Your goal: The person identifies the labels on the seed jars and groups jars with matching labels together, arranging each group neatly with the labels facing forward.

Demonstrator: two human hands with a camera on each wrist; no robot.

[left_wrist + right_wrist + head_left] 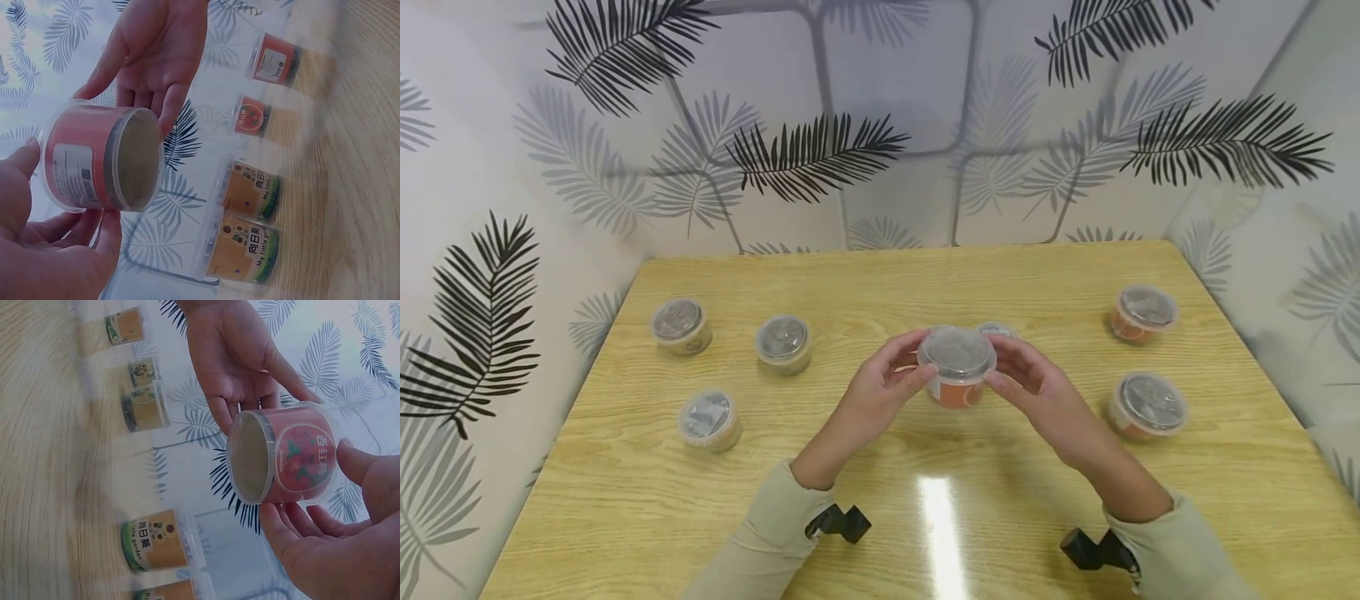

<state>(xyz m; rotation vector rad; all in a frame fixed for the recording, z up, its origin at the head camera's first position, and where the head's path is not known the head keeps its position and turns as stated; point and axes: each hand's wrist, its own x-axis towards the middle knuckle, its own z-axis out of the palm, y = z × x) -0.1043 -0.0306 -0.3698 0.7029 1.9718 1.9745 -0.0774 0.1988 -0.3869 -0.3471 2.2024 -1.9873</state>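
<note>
A small round tub (957, 367) with a red label and a clear lid hangs just above the middle of the wooden table (880, 283). My left hand (880, 387) holds its left side with thumb and fingertips, and my right hand (1037, 392) holds the right side the same way. The left wrist view shows the tub (100, 156) lying sideways between my left hand (44, 250) and my right hand (156, 56). From the right wrist, the tub (287, 453) shows a flower picture, with my right hand (337, 550) below it and my left hand (237, 356) above.
Three lidded tubs stand on the left: (681, 325), (783, 342), (709, 419). Two red tubs stand on the right: (1144, 313), (1147, 405). Another tub (997, 330) peeks out behind the held one. Leaf-patterned walls close in the table's back and sides.
</note>
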